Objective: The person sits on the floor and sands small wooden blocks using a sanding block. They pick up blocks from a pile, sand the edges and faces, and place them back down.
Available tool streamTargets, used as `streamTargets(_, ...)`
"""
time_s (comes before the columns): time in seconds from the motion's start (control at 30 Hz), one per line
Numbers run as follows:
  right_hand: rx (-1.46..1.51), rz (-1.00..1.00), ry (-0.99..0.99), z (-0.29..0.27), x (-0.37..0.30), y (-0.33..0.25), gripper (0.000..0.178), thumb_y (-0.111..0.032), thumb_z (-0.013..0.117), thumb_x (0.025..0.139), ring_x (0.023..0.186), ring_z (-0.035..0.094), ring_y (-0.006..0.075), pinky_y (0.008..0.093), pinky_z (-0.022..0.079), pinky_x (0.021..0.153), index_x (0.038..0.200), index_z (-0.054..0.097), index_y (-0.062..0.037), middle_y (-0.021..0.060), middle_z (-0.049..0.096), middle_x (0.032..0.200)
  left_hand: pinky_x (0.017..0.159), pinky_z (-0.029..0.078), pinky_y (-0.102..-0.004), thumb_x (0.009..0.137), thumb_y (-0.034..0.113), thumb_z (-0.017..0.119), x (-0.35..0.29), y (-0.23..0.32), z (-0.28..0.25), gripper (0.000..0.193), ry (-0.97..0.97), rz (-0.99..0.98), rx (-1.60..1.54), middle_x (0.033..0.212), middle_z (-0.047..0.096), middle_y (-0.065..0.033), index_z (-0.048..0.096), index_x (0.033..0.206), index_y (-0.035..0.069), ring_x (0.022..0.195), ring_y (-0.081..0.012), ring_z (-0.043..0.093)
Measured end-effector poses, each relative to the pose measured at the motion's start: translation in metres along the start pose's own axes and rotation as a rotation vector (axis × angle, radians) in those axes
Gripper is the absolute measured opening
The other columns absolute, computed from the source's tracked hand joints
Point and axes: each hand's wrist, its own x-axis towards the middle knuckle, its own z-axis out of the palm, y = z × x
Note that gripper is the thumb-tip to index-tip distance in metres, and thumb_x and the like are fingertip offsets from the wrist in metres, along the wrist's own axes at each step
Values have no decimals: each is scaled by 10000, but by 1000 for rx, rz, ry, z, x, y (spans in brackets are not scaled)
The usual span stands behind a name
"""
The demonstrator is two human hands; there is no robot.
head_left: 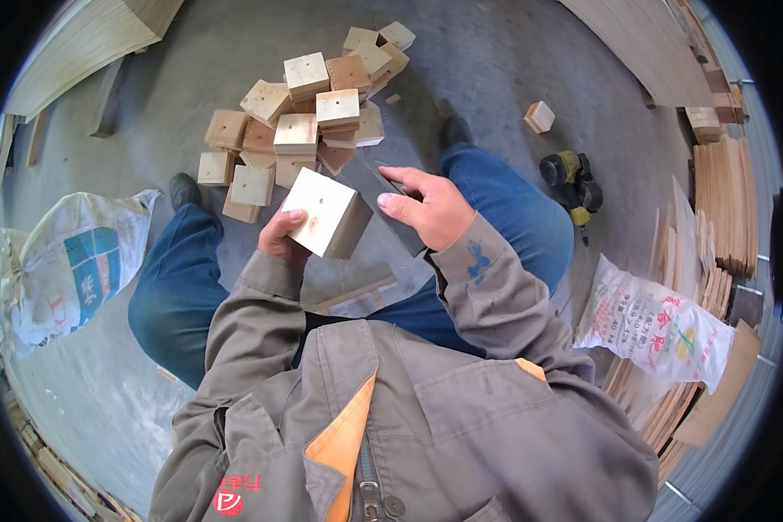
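Observation:
My left hand (284, 233) grips a pale wooden block (324, 213) in front of me, thumb along its side. A small dark hole or knot shows on the block's upper face. Close to the right side of the block, my right hand (438, 209) is closed on a dark, flat, plate-like tool (376, 184), with thumb and forefinger along it; its exact kind I cannot make out. Just beyond my hands, a heap of similar wooden blocks (296, 134) lies on the concrete floor, several with a hole in the top.
A yellow-and-black power tool (571, 183) rests by my right knee, with a single block (539, 117) farther off. White woven sacks lie at left (83, 265) and right (657, 326). Stacked boards (724, 209) line the right side; large panel stacks (91, 52) stand at the far left.

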Motion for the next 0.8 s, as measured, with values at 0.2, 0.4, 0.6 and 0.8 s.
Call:
streamTargets(0.2,1,95,-88,-6,11,6,540,-229,702,935,1060,678,212,316,523,931,1378,588,58,195,707,1218,1038,516,-403,731,264,742,3,6,-3,801,-80,7,71,1282,650,-200,477,1413,-62,1171,-309,664)
streamTargets(0.4,-93,130,-31,-9,10,30,555,-237,699,932,1052,681,210,310,522,931,1386,582,61,209,704,1211,1010,530,-393,711,262,770,3,0,1,805,-78,-14,123,1257,660,-192,491,1393,-62,1146,-294,673)
streamTargets(0.6,2,81,-9,-14,-9,6,529,-219,691,942,1041,660,185,300,507,930,1382,587,56,170,709,1164,1012,528,-393,707,277,760,4,5,-2,812,-60,-3,99,1259,658,-195,488,1393,-61,1147,-302,671)
streamTargets(0.8,-68,52,-37,-5,0,19,515,-216,682,956,985,644,154,280,504,890,1392,590,41,128,720,1092,1021,523,-385,711,277,754,2,5,0,807,-91,-14,126,1264,655,-192,488,1392,-62,1149,-299,669)
